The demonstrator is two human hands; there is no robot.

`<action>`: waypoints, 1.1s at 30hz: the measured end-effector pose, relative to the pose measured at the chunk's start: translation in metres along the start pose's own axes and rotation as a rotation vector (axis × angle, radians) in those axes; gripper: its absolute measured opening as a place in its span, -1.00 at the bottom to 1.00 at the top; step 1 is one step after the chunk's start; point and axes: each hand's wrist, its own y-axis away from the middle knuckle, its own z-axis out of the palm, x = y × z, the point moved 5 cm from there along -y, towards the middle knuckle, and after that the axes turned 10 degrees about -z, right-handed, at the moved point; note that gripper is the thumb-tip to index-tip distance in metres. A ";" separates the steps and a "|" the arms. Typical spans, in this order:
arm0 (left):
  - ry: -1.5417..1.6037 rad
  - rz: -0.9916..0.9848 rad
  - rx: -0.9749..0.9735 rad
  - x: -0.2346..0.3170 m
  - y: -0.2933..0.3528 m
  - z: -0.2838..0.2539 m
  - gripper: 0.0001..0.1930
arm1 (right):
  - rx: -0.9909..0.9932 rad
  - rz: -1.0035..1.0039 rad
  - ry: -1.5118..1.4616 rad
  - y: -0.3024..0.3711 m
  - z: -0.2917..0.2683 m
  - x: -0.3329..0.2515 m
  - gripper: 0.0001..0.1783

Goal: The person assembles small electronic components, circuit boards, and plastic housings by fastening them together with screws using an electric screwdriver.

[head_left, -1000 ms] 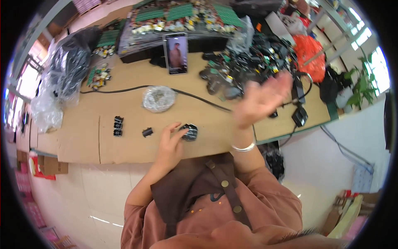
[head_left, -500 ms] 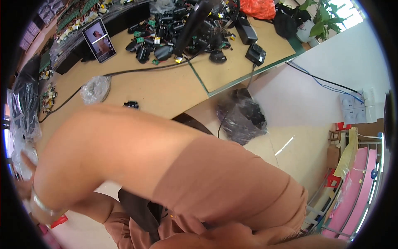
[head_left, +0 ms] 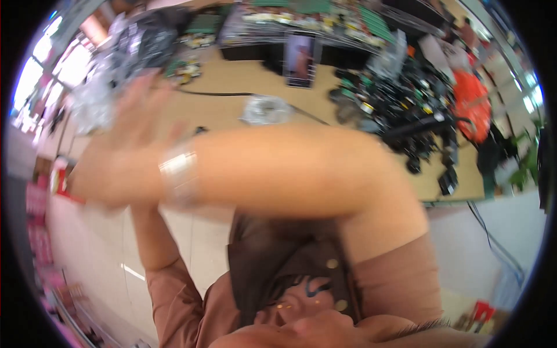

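Tabletop [head_left: 232,74] bears black parts [head_left: 415,87]; pale floor [head_left: 113,243] below

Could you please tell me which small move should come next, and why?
Perhaps draw the right hand rightward, since its forearm crosses the view, hiding much of the near edge of the table, while a small dark piece shows just beyond it.

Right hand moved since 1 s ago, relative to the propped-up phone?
Yes, leftward: the right hand was to the right of the phone; now, motion-blurred, it is well to the left of it.
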 end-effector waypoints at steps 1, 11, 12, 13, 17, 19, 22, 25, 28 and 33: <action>-0.102 -0.020 0.015 -0.028 0.013 -0.022 -0.68 | -0.146 0.072 0.094 0.007 -0.002 0.015 -0.65; 0.006 -0.599 -0.140 -0.204 0.024 0.028 -0.57 | -0.166 0.443 0.147 0.179 0.021 0.215 -0.70; 0.018 -0.555 -0.127 -0.207 0.016 0.043 -0.54 | -0.255 0.382 0.166 0.172 0.032 0.213 -0.68; 0.022 -0.553 -0.112 -0.214 0.008 0.057 -0.54 | -0.256 0.377 0.181 0.163 0.040 0.213 -0.68; 0.119 -0.651 0.099 -0.262 -0.020 0.099 -0.50 | -0.109 0.264 -0.008 0.119 0.080 0.249 -0.69; 0.125 -0.764 0.182 -0.300 -0.025 0.116 -0.50 | -0.055 0.226 -0.090 0.097 0.097 0.272 -0.68; 0.580 -1.064 0.164 -0.350 -0.028 0.141 -0.51 | -0.010 0.313 -0.233 0.067 0.121 0.310 -0.68; 0.858 -1.313 -0.029 -0.351 -0.036 0.153 -0.53 | 0.170 0.468 -0.581 0.037 0.138 0.350 -0.69; 0.723 -1.302 -0.160 -0.322 -0.047 0.136 -0.63 | 0.526 0.836 -0.874 0.019 0.138 0.376 -0.73; 0.843 -1.222 -0.128 -0.313 -0.051 0.136 -0.73 | 0.505 0.644 -0.565 0.004 0.170 0.421 -0.66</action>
